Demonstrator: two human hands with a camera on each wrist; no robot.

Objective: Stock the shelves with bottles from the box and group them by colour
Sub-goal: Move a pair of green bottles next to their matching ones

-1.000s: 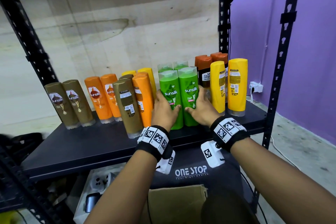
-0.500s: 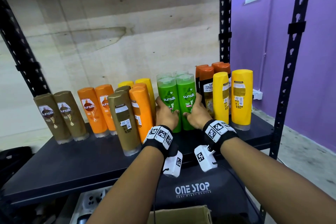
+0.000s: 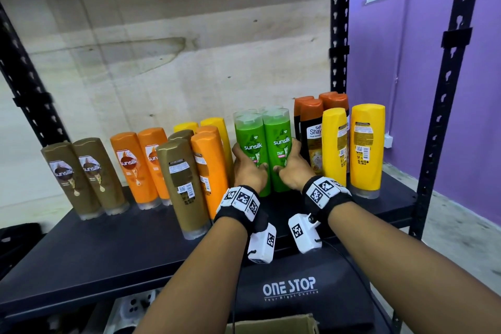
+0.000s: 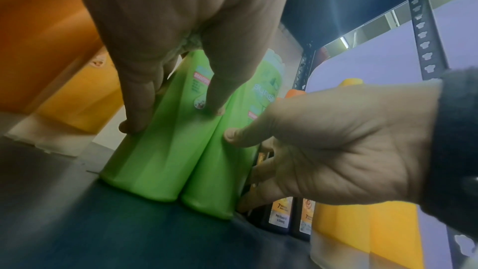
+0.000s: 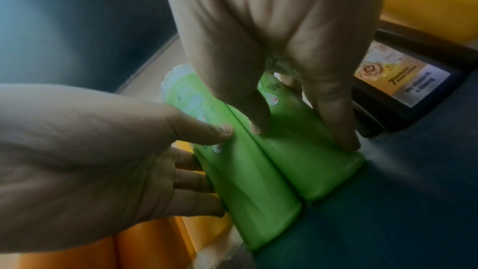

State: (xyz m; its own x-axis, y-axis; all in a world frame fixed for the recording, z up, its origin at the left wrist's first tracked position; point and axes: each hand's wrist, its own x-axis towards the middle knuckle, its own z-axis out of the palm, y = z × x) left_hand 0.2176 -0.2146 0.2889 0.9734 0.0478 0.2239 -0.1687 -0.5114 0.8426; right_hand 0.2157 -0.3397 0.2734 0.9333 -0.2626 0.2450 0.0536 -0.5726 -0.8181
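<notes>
Two green Sunsilk bottles stand upright side by side on the black shelf (image 3: 108,247), the left one (image 3: 250,144) and the right one (image 3: 279,138), with two more green bottles right behind them. My left hand (image 3: 248,171) grips the left green bottle (image 4: 160,161), thumb on its front and fingers along its left side. My right hand (image 3: 294,168) grips the right green bottle (image 5: 310,161) the same way, fingers down its right side. In the wrist views the two bottles touch each other and their bases rest on the shelf.
Brown bottles (image 3: 81,173) and orange bottles (image 3: 141,163) stand at the left. A brown bottle (image 3: 181,182) and an orange one (image 3: 210,168) are close beside my left hand. Dark orange-capped bottles (image 3: 311,133) and yellow bottles (image 3: 367,149) stand right. A cardboard box (image 3: 273,325) sits below.
Both hands keep their hold on the green pair, which has slid slightly back toward the rear green bottles. The head view has shifted, so the box is mostly out of frame.
</notes>
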